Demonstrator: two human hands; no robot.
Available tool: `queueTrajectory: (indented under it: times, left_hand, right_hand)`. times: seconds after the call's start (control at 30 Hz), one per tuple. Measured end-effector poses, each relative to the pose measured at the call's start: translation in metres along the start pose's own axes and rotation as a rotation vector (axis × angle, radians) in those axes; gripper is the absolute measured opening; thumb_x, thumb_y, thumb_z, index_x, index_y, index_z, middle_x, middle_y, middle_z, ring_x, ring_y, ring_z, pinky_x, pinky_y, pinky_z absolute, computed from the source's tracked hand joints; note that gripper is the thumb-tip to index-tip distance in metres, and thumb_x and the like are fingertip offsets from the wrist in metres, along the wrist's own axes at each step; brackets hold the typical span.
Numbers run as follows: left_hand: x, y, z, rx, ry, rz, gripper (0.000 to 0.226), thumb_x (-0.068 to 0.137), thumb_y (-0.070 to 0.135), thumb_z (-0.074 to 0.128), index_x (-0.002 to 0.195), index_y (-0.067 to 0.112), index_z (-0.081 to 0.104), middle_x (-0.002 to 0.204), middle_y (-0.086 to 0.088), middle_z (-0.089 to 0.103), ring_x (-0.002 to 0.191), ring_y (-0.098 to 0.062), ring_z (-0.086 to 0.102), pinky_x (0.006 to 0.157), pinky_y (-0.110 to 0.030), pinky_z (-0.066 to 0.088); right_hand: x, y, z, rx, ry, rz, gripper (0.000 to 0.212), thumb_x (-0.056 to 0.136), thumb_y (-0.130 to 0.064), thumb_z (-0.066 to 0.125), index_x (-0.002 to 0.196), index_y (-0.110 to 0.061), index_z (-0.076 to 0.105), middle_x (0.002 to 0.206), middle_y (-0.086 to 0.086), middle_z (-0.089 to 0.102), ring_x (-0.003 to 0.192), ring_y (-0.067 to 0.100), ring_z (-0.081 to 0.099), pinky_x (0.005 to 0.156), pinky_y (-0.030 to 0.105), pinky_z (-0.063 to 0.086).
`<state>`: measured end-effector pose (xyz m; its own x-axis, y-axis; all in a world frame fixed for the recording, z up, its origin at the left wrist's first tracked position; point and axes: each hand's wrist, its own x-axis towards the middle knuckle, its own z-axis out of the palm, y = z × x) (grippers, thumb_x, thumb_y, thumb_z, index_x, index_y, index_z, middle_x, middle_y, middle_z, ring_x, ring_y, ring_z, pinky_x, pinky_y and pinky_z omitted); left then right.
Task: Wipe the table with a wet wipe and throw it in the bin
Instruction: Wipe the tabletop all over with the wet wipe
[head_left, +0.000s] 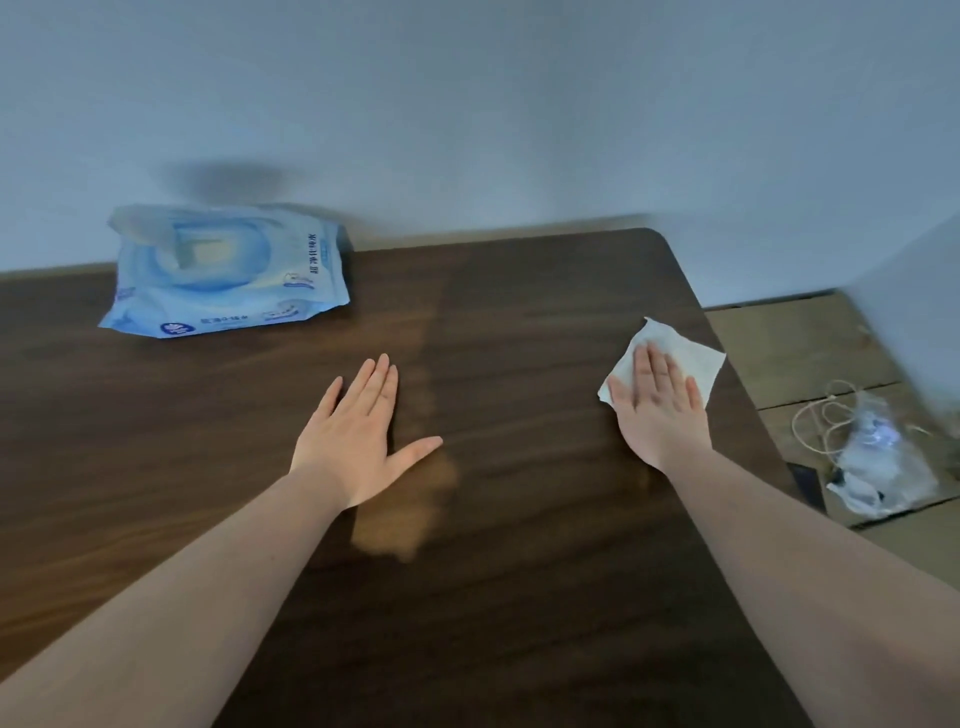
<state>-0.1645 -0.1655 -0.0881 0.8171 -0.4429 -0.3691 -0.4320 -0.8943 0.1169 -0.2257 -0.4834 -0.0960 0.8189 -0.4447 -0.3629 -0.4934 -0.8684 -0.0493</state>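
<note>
My right hand (658, 405) lies flat, fingers together, pressing a white wet wipe (685, 353) onto the dark wooden table (519, 322) near its right edge. The wipe spreads out past my fingertips and to both sides. My left hand (358, 441) rests palm-down on the table's middle, thumb spread, with nothing under it. The table surface to the right of my left hand looks darker, with a pale patch just below that thumb. No bin is in view.
A blue pack of wet wipes (223, 270) lies at the table's back left, against the wall. Right of the table, on a wooden floor, sits a clear plastic bag (878, 457) with cords. The wall runs along the table's far edge.
</note>
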Motion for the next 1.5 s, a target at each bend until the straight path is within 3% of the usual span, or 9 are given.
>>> queueTrajectory:
  times: [0.23, 0.43, 0.63, 0.83, 1.07, 1.23, 1.3, 1.4, 1.5]
  left_hand:
    - [-0.009, 0.004, 0.005, -0.048, 0.019, -0.063, 0.096, 0.079, 0.077, 0.011, 0.150, 0.017, -0.010, 0.159, 0.001, -0.014, 0.146, -0.013, -0.013, 0.118, -0.037, -0.003]
    - [-0.055, -0.047, 0.017, -0.087, 0.045, -0.147, 0.095, 0.081, 0.077, 0.012, 0.150, 0.015, -0.008, 0.160, 0.000, -0.013, 0.146, -0.014, -0.011, 0.118, -0.037, -0.001]
    - [-0.154, -0.136, 0.045, -0.104, 0.076, -0.259, 0.095, 0.079, 0.076, 0.007, 0.150, 0.015, -0.009, 0.159, 0.001, -0.013, 0.146, -0.014, -0.012, 0.119, -0.037, -0.002]
    - [-0.269, -0.241, 0.076, -0.144, 0.111, -0.502, 0.100, 0.076, 0.077, 0.006, 0.150, 0.011, -0.007, 0.160, -0.002, -0.012, 0.146, -0.014, -0.011, 0.119, -0.037, 0.000]
    - [-0.368, -0.335, 0.102, -0.206, 0.137, -0.827, 0.116, 0.066, 0.088, 0.003, 0.149, 0.008, -0.008, 0.160, -0.007, -0.011, 0.147, -0.018, -0.010, 0.120, -0.040, 0.002]
    - [-0.368, -0.345, 0.110, -0.268, 0.210, -0.840, 0.118, 0.064, 0.092, 0.002, 0.150, 0.012, -0.010, 0.160, -0.002, -0.011, 0.146, -0.015, -0.012, 0.121, -0.040, 0.001]
    - [-0.369, -0.348, 0.110, -0.277, 0.236, -0.833, 0.122, 0.057, 0.092, -0.009, 0.151, 0.014, -0.007, 0.161, -0.001, -0.009, 0.147, -0.015, -0.011, 0.121, -0.041, 0.004]
    - [-0.372, -0.350, 0.113, -0.297, 0.238, -0.808, 0.123, 0.051, 0.086, -0.024, 0.151, 0.016, -0.008, 0.160, -0.001, -0.012, 0.146, -0.015, -0.016, 0.120, -0.043, 0.003]
    - [-0.372, -0.353, 0.115, -0.283, 0.194, -0.766, 0.114, 0.053, 0.074, -0.023, 0.151, 0.017, -0.008, 0.160, -0.004, -0.016, 0.145, -0.018, -0.021, 0.119, -0.044, 0.000]
  right_hand:
    - [-0.021, 0.005, 0.006, 0.023, -0.037, 0.055, 0.065, 0.096, -0.053, 0.004, 0.148, -0.020, -0.016, 0.159, 0.001, -0.016, 0.145, 0.018, -0.015, 0.116, 0.040, -0.009]
    - [-0.058, -0.051, 0.020, -0.027, -0.062, -0.075, 0.063, 0.097, -0.050, 0.003, 0.147, -0.018, -0.017, 0.159, 0.002, -0.017, 0.145, 0.016, -0.015, 0.116, 0.039, -0.010]
    - [-0.120, -0.177, 0.051, -0.103, -0.046, -0.321, 0.062, 0.097, -0.048, 0.003, 0.147, -0.018, -0.017, 0.159, 0.001, -0.017, 0.145, 0.015, -0.016, 0.118, 0.039, -0.011]
    - [-0.192, -0.345, 0.092, -0.165, -0.073, -0.640, 0.062, 0.097, -0.049, 0.003, 0.147, -0.018, -0.018, 0.158, -0.001, -0.019, 0.144, 0.015, -0.019, 0.116, 0.039, -0.014]
    - [-0.266, -0.519, 0.136, -0.176, -0.098, -0.875, 0.063, 0.097, -0.049, 0.006, 0.149, -0.017, -0.012, 0.159, -0.001, -0.015, 0.145, 0.016, -0.018, 0.117, 0.041, -0.013]
    - [-0.305, -0.623, 0.159, -0.195, -0.124, -1.024, 0.063, 0.098, -0.049, 0.008, 0.150, -0.017, -0.009, 0.160, -0.001, -0.014, 0.145, 0.017, -0.017, 0.115, 0.041, -0.014]
    - [-0.316, -0.658, 0.167, -0.206, -0.136, -1.075, 0.063, 0.098, -0.048, 0.009, 0.150, -0.017, -0.009, 0.160, -0.002, -0.013, 0.145, 0.017, -0.016, 0.114, 0.041, -0.015]
    - [-0.333, -0.699, 0.178, -0.209, -0.139, -1.148, 0.063, 0.098, -0.048, 0.010, 0.151, -0.017, -0.006, 0.160, -0.002, -0.010, 0.146, 0.016, -0.012, 0.116, 0.043, -0.011]
    - [-0.346, -0.725, 0.186, -0.241, -0.105, -1.187, 0.063, 0.098, -0.048, 0.009, 0.150, -0.017, -0.006, 0.160, -0.002, -0.008, 0.146, 0.017, -0.009, 0.118, 0.044, -0.008]
